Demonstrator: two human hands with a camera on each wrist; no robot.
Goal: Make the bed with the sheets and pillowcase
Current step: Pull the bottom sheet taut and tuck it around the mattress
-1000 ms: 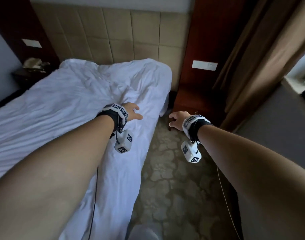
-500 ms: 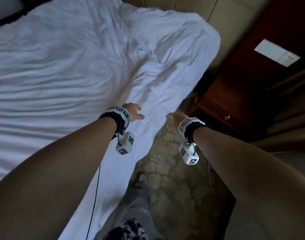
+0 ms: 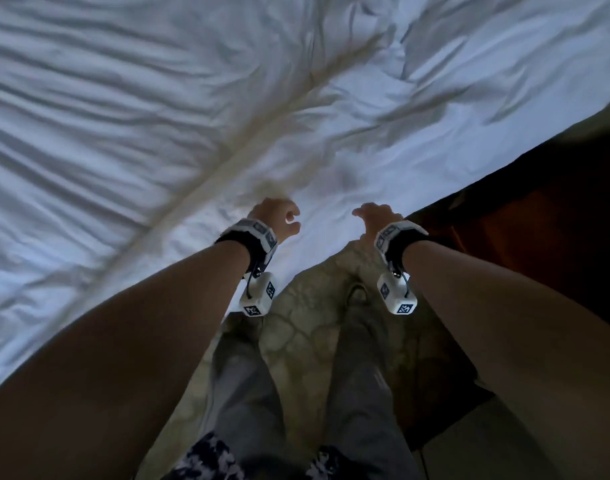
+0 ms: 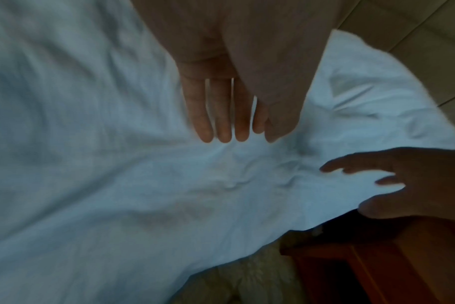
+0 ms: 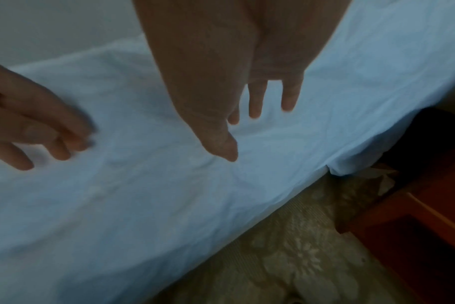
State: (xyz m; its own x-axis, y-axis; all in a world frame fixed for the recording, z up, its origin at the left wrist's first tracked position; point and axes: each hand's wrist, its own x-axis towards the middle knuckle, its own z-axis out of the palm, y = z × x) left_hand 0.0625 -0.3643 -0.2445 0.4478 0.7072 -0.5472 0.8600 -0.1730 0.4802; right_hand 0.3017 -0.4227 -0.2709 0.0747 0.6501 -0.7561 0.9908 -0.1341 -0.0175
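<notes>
A wrinkled white sheet (image 3: 158, 116) covers the bed and drapes over its near side edge. My left hand (image 3: 279, 216) hovers just above the sheet near that edge, its fingers (image 4: 221, 115) straight and holding nothing. My right hand (image 3: 376, 216) reaches over the same edge a little to the right, with fingers (image 5: 256, 98) spread and empty. Each hand shows in the other's wrist view: the right hand (image 4: 392, 181) and the left hand (image 5: 34, 127), both over the sheet (image 4: 117, 164) (image 5: 117, 195). No pillowcase is in view.
A dark red wooden nightstand (image 3: 539, 237) stands right of the bed, close to my right arm. Patterned carpet (image 3: 314, 327) fills the narrow gap between bed and nightstand, where my legs in grey trousers (image 3: 359, 375) stand.
My view has tilted down and closer to the bed. Both hands have moved forward from beside the bed to over the sheet's near edge.
</notes>
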